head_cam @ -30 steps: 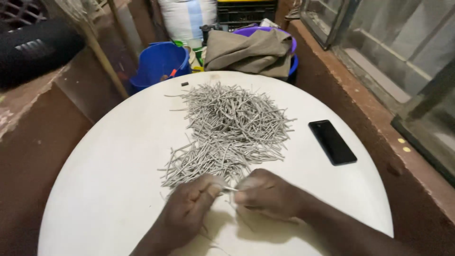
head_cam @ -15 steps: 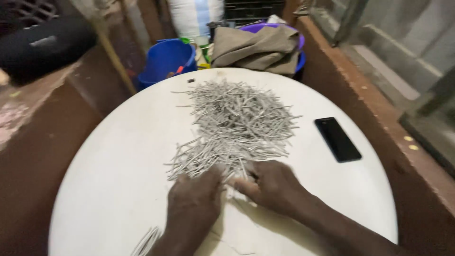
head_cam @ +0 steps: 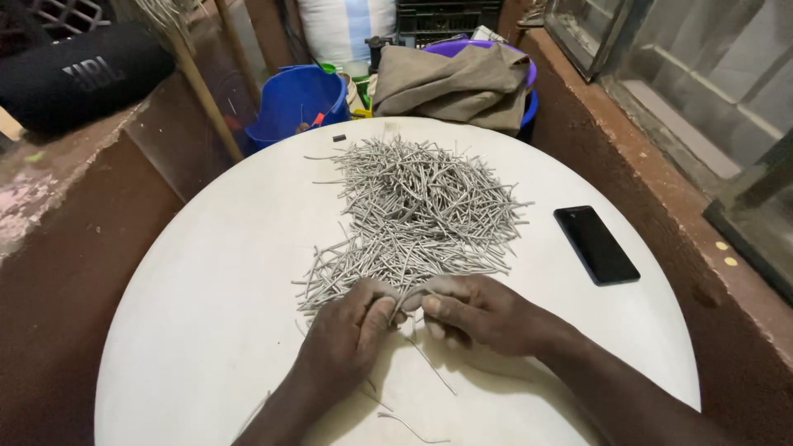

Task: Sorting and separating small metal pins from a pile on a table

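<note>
Light: bright from above, counter (head_cam: 206, 272) evenly lit
Shadows: soft, under the hands
Focus: sharp centre
Edges: dim, bowed by wide lens

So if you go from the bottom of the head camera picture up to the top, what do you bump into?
Left hand and right hand side by side → pile of grey sticks → tan cloth on the purple tub.

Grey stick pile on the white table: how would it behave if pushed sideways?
The grey stick pile is loose and criss-crossed, so it would probably spread, not slide as one. The sticks look thin and light; strays likely scatter over the smooth white table.
</note>
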